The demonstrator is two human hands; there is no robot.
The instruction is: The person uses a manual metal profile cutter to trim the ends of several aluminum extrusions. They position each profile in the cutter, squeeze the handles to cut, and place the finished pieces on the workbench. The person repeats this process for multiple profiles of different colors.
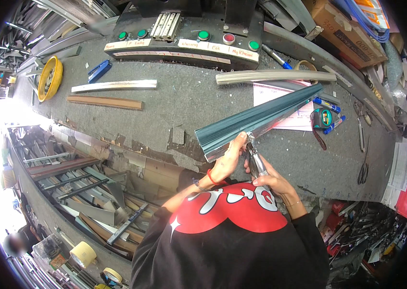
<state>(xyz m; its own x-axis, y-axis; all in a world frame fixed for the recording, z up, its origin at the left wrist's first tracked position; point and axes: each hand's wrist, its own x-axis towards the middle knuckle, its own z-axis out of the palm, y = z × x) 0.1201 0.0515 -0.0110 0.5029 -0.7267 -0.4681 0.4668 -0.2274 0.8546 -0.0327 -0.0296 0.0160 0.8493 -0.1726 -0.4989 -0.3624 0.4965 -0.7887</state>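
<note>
Left hand (230,159): closed on the near edge of one long, ridged dark teal profile (256,120), thumb on top, other fingers mostly hidden. Right hand (272,179): wrapped round one silver hand tool (257,161), tip at the near edge of the profile, just beside the left thumb; exact contact too small to tell. Profile: slantwise over the bench (174,106), wider end to the left, partly covering one pinkish paper sheet (304,123). Right of the sheet: one teal-and-black tape measure (322,118), beside two blue markers (334,124); farther right, black-handled scissors (363,173). Behind: one pale grey profile (275,76). Well to the left: one brown profile (105,102), one whitish profile (114,85), one blue stapler (99,71), one yellow basket (59,77). At the back: green and red push buttons (204,35), in a row.
</note>
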